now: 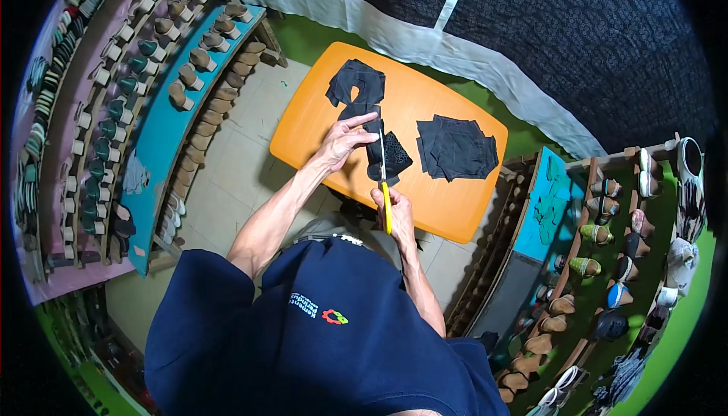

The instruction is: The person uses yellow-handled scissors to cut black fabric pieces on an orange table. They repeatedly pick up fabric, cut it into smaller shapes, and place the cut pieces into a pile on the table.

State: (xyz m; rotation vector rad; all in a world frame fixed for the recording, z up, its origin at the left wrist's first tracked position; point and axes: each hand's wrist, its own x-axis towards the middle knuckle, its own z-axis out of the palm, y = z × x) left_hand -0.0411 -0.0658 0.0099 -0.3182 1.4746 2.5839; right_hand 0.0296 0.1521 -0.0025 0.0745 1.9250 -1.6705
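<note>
- Nearest the body, the right hand is closed round the yellow handles of the scissors, at the near edge of the orange table.
- The scissors' long axis runs near to far, handles near and tips far, leaning slightly left; how wide the blades are parted is too small to tell.
- Along the right side of the blades lies a dark dotted patch, its corner pointing right; whether it is one with the held piece I cannot tell.
- The left hand comes in from the left, thumb and fingers apparently pinching a black piece close to the blade tips. The hands are apart, the left one farther out.
- That piece therefore lies straight out from the right hand along the blade line and just right of the left palm; the left hand is the nearer to it.
- Farther right, well apart from both hands, sits a stack of black pieces.
- Farthest, beyond the left hand, is a black pile with a gap showing orange.
</note>
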